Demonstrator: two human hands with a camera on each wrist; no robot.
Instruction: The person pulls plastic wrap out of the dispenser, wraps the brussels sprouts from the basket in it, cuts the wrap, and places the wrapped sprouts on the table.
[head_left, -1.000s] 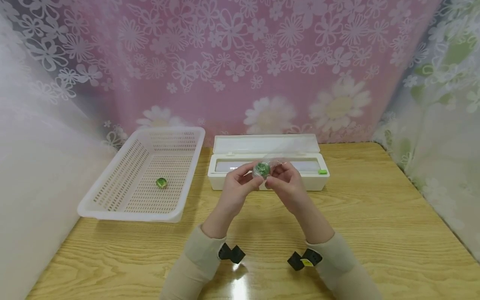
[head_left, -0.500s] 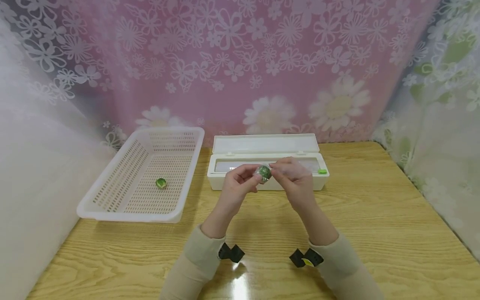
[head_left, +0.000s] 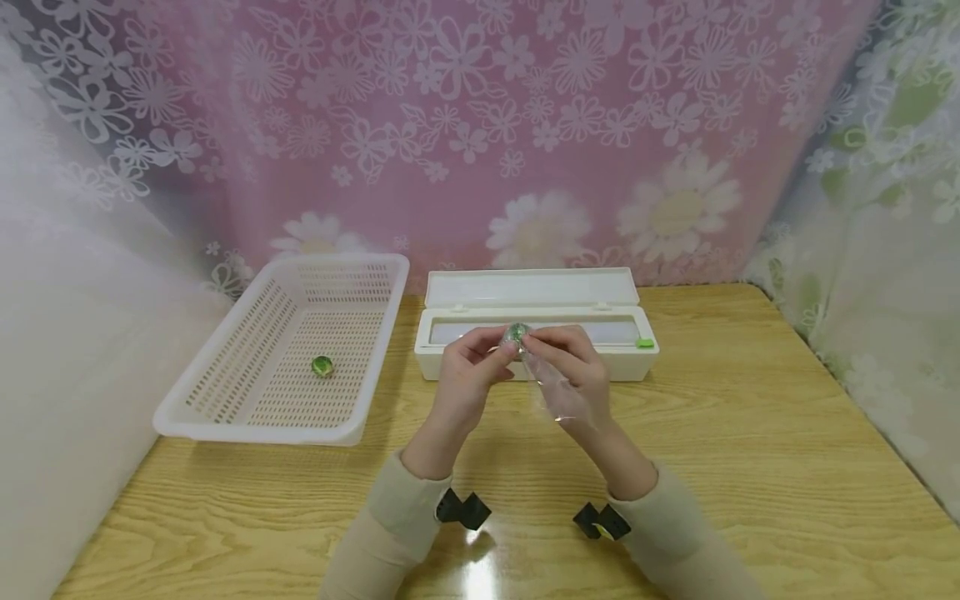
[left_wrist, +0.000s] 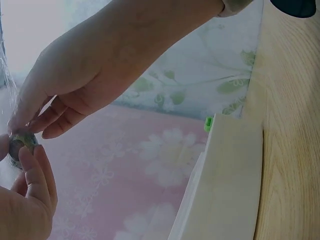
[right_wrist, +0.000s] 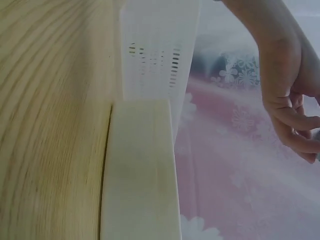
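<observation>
A Brussels sprout (head_left: pixel 517 332) wrapped in clear plastic film is held up in front of the white box. My left hand (head_left: pixel 468 375) grips it between thumb and fingers. On its other side, my right hand (head_left: pixel 573 367) pinches the plastic film (head_left: pixel 557 390) right at the sprout, and a loose tail of film hangs down over that hand's wrist side. From the left wrist, the sprout (left_wrist: pixel 23 141) shows between the fingertips of both hands. In the right wrist view, the left hand (right_wrist: pixel 292 110) curls round it at the image edge, where most of the sprout is cut off.
A long white box (head_left: pixel 450 367) stands with its lid raised behind the hands, a green slider (head_left: pixel 644 343) at its right end. To the left, a white slotted basket (head_left: pixel 360 429) holds one Brussels sprout (head_left: pixel 322 367). All stand on a wooden table (head_left: pixel 750 400) before flowered curtains.
My right hand has swung out to the right and come back to the sprout. The film's loose tail, earlier above and then right, now hangs downward. My left hand stays nearly in place.
</observation>
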